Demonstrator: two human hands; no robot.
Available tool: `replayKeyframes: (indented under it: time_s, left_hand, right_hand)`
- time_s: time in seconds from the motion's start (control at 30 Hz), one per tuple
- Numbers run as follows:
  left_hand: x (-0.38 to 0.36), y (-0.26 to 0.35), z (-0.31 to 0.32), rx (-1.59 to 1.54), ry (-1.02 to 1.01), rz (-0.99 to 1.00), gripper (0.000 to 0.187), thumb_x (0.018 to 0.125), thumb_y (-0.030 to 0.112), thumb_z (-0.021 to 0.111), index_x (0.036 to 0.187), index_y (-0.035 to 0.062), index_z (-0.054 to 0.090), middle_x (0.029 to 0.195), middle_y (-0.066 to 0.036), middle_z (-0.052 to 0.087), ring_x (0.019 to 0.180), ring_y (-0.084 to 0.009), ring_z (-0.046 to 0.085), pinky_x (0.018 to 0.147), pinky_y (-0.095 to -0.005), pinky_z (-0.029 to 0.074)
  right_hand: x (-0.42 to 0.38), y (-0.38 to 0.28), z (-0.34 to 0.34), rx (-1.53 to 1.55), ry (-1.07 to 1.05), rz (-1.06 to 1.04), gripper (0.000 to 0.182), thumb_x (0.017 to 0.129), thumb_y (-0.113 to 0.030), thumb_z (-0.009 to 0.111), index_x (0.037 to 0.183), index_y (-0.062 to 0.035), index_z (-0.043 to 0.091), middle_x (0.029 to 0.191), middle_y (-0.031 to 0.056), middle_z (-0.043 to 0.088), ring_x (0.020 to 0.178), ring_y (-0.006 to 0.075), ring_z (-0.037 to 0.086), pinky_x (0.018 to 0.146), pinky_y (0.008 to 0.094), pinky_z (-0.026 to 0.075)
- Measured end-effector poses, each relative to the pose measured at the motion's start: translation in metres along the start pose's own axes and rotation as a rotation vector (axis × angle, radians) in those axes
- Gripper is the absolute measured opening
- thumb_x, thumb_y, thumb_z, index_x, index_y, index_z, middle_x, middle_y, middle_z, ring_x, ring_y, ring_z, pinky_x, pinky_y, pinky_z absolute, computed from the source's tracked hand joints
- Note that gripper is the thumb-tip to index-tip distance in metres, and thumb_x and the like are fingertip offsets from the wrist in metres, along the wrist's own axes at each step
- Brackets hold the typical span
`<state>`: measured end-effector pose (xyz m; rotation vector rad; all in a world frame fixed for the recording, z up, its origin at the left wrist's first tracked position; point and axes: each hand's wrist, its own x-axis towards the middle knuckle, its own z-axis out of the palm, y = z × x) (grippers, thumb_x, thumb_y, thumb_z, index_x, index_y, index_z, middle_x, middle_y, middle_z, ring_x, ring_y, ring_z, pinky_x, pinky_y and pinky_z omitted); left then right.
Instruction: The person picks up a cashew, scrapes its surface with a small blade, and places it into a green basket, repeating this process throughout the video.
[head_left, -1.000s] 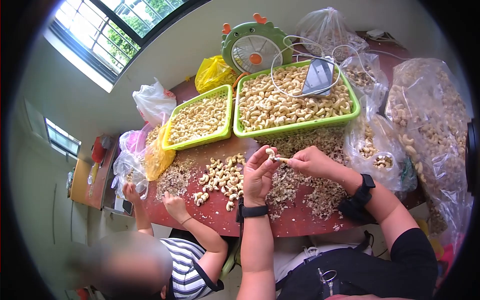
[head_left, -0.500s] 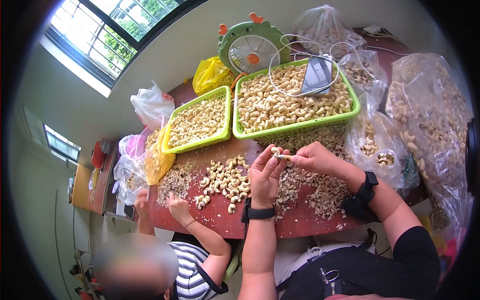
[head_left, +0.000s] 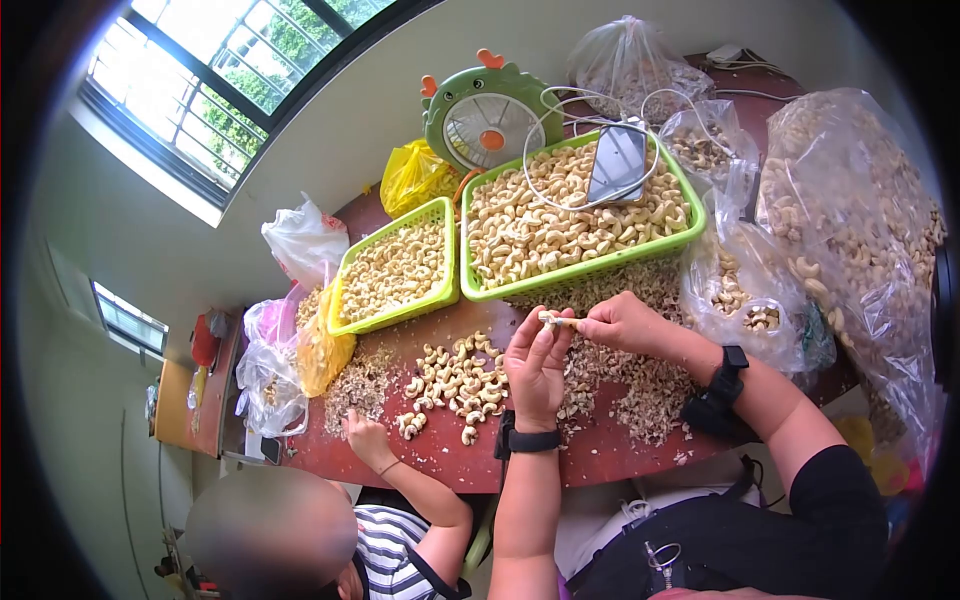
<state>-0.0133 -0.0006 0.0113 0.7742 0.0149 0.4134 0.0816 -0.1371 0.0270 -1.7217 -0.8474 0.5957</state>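
My left hand (head_left: 537, 378) is raised over the front of the table and pinches a cashew nut (head_left: 546, 316) between thumb and fingertips. From the right, my right hand (head_left: 628, 326) grips a small knife (head_left: 567, 321) by its light-coloured handle, its tip against the nut. The blade is too small to make out clearly. A loose pile of cashew nuts (head_left: 462, 378) lies on the red table just left of my left hand. Flaky skin scraps (head_left: 648, 395) are heaped beneath and beside my right hand.
Behind my hands stand a large green basket (head_left: 590, 272) and a smaller one (head_left: 395, 318), both full of cashews. A phone (head_left: 617, 165) with a white cable rests on the larger basket's nuts. Plastic bags (head_left: 850, 200) crowd the right side. Another person's hand (head_left: 368, 440) is at the left.
My view has shifted slightly. Both my hands keep hold of the nut and knife at nearly the same place. One of the other person's hands has dropped from sight.
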Motion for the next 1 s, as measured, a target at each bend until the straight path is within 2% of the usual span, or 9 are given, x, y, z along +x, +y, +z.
replayKeyframes:
  time_s: [0.4, 0.67, 1.0]
  left_hand:
    - [0.0, -0.001, -0.002, -0.139, -0.024, -0.019, 0.027, 0.078, -0.002, 0.046, 0.104, -0.008, 0.047, 0.097, -0.017, 0.056, 0.101, -0.032, 0.051, 0.089, -0.0357, 0.044]
    - [0.001, -0.004, -0.004, -0.064, -0.023, -0.015, 0.029, 0.082, 0.0, 0.045, 0.112, 0.0008, 0.046, 0.1, -0.013, 0.056, 0.101, -0.0274, 0.051, 0.084, -0.0398, 0.047]
    - [0.003, 0.0, -0.011, -0.02, -0.097, -0.013, 0.033, 0.083, 0.002, 0.045, 0.116, 0.003, 0.044, 0.104, -0.012, 0.054, 0.102, -0.0253, 0.051, 0.081, -0.0408, 0.048]
  right_hand:
    - [0.003, 0.008, 0.0, 0.021, 0.033, -0.013, 0.037, 0.079, -0.033, 0.055, 0.065, 0.0002, 0.06, 0.048, 0.0024, 0.05, 0.046, 0.0068, 0.044, 0.044, 0.0229, 0.037]
    - [0.002, 0.005, 0.002, 0.107, -0.046, 0.028, 0.035, 0.081, -0.031, 0.052, 0.063, -0.0016, 0.059, 0.048, -0.0007, 0.048, 0.045, 0.0055, 0.043, 0.043, 0.0217, 0.035]
    - [0.002, 0.005, 0.004, 0.117, -0.082, 0.03, 0.035, 0.082, -0.03, 0.052, 0.062, -0.003, 0.058, 0.047, -0.002, 0.046, 0.044, 0.0051, 0.04, 0.041, 0.0217, 0.032]
